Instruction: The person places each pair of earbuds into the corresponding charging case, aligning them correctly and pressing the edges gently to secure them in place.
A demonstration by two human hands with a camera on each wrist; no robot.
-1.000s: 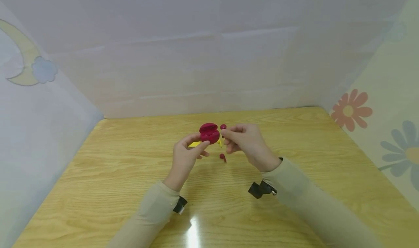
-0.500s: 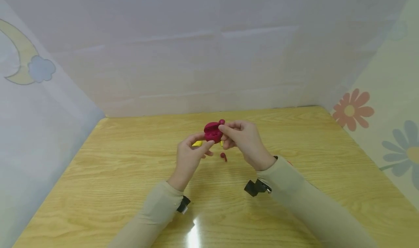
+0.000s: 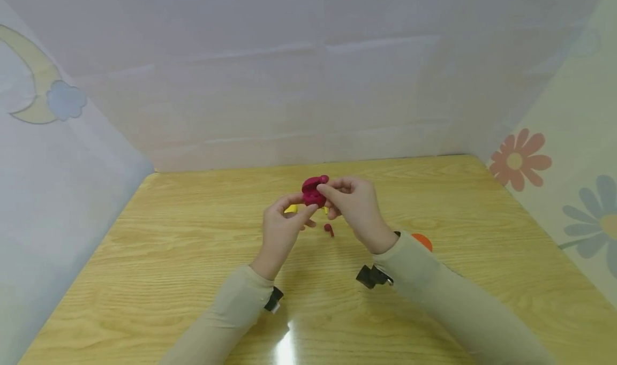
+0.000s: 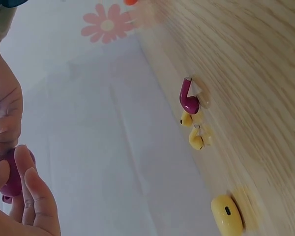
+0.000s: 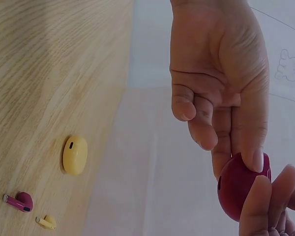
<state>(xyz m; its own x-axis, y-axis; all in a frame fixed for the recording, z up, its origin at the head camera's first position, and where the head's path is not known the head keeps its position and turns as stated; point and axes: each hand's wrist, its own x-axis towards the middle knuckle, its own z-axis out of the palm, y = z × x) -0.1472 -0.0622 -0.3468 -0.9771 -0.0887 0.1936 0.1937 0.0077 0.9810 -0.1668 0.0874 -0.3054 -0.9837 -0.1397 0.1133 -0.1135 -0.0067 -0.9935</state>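
Gripped by the left hand [image 3: 281,230] is the opened case [image 3: 314,199]; by the right hand [image 3: 358,203], a seemingly unseated earbud [image 3: 324,179] is pinched; its loose twin [image 3: 329,228] is left below.

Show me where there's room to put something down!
Bare table: left, between the left wall and left sleeve; right, between the orange thing and the flowery wall. Crowded: the middle, where the yellow case, loose magenta earbud and yellow earbuds lie, with the magenta case held above.
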